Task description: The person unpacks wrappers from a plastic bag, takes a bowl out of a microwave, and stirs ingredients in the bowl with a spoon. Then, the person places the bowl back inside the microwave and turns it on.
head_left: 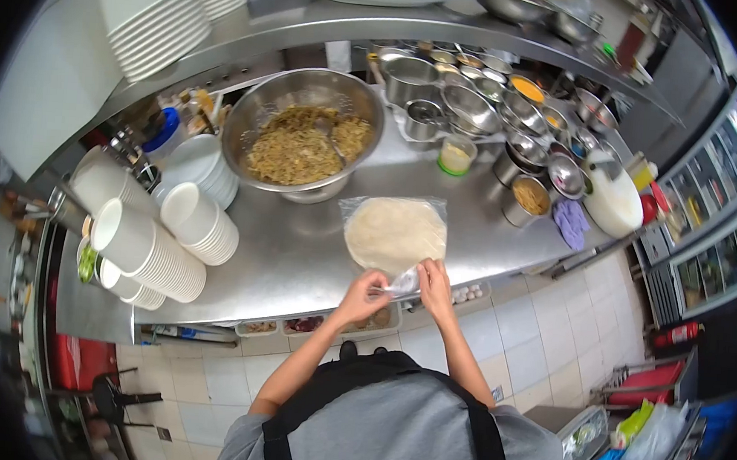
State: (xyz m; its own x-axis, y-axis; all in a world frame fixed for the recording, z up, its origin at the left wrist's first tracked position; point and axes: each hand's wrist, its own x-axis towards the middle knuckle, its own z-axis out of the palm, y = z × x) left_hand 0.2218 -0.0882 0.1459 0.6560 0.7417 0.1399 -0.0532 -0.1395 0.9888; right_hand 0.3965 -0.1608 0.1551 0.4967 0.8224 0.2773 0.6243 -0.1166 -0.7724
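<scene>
A clear plastic bag lies on the steel counter with a round, flat, pale sheet of dough (390,230) inside it. At the counter's front edge, my left hand (368,291) pinches one side of the bag's gathered mouth (403,281). Opposite it, my right hand (433,280) has its fingers closed on the other side of the same plastic. Behind the bag and to the left stands a large steel bowl (369,117) of chopped, brownish-yellow filling (292,155), with a spoon resting in it.
Stacked white paper bowls (149,249) stand on the left of the steel counter (272,262). A green-based tub (456,156), metal pots (411,81) and a purple cloth (570,223) are at the right. A shelf (340,23) with stacked dishes runs above the back.
</scene>
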